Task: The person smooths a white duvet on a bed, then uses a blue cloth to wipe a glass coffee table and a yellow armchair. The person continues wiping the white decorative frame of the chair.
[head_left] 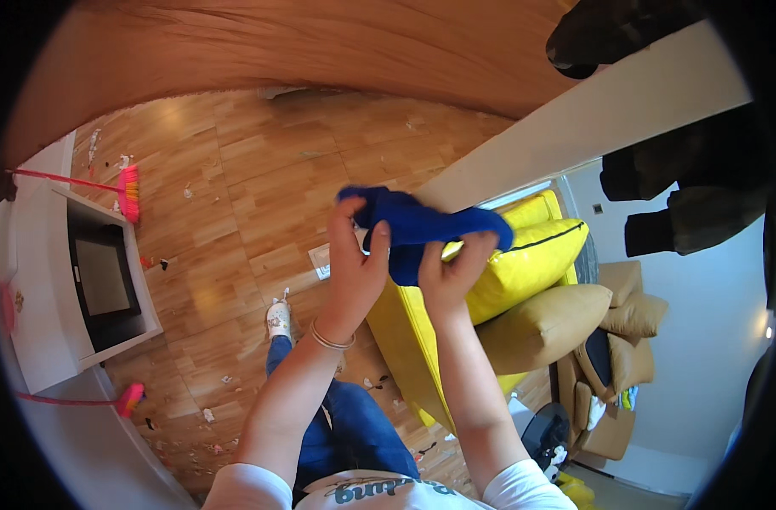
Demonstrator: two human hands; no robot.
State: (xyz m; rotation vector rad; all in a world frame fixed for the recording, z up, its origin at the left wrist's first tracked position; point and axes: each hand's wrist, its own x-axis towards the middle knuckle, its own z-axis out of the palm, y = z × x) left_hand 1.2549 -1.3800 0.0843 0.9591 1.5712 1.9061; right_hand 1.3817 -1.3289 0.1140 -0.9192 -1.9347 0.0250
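I saw how the left hand (356,268) pinched 1 end of a blue cloth (413,223) while the right hand (450,279) pinched the other, near a yellow sofa (407,348).

The head-worn camera looked steeply down from above the shirt (324,489), facing out along the forearms (477,382). The left hand (356,263) and right hand (456,276) appeared fairly near, around the middle of the wide fisheye view. The floor (260,200) lay farther off, beneath and left of the left hand; the yellow sofa (409,357) stood below the right hand.
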